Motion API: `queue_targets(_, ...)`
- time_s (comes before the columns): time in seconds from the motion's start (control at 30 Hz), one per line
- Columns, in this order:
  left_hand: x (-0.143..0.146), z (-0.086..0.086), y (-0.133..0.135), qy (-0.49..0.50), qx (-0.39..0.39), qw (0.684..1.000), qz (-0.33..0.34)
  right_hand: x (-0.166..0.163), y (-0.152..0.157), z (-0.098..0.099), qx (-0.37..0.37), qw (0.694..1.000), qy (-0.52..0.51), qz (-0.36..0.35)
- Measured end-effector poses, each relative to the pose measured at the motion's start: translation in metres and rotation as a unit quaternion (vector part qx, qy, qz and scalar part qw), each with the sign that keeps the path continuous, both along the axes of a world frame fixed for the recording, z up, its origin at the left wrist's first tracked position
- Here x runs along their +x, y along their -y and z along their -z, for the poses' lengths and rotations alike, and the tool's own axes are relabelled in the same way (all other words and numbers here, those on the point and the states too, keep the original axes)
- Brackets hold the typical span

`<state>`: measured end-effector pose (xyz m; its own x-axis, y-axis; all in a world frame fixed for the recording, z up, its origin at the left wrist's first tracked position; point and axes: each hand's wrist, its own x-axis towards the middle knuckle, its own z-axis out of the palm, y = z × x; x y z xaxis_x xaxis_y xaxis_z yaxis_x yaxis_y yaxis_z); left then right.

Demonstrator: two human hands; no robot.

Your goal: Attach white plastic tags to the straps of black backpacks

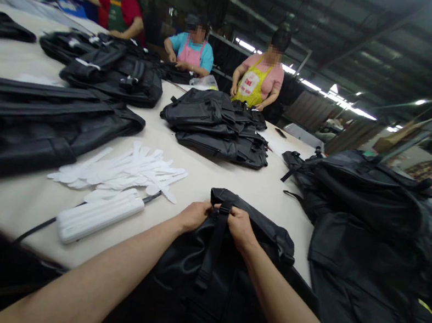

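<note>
At the pale table point(200, 178), our left hand point(194, 217) and right hand point(241, 228) pinched the glossy, creased bag point(230, 292) near its top, either side of a flat strap point(212, 253).

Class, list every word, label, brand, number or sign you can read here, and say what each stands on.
No text can be read for certain.
Yellow apron: red lettering, too blurred to read.
Green apron: a small print, too small to read.
Nearest black bag: no lettering shows.
</note>
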<state>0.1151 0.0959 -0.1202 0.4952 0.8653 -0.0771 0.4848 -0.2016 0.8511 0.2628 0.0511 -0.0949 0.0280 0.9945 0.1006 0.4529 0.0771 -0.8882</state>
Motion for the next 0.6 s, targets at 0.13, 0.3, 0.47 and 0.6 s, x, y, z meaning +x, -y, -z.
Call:
queue_targets(0.13,-0.014,-0.004,0.000,0.079,-0.101,0.991,0.029,0.002,-0.023,0.007,0.049,0.995,0.084,-0.018)
queue_targets(0.3,-0.018,-0.010,0.003,0.109,-0.164,0.980,0.019,0.005,-0.033,0.018,0.047,0.991,0.120,-0.035)
queue_targets(0.47,-0.007,0.003,0.001,0.066,-0.132,0.986,-0.074,0.006,-0.052,0.031,-0.004,0.989,0.136,-0.063)
queue_targets(0.6,-0.005,0.014,-0.001,0.032,-0.056,0.989,-0.133,0.004,-0.069,0.037,-0.015,0.987,0.147,-0.063)
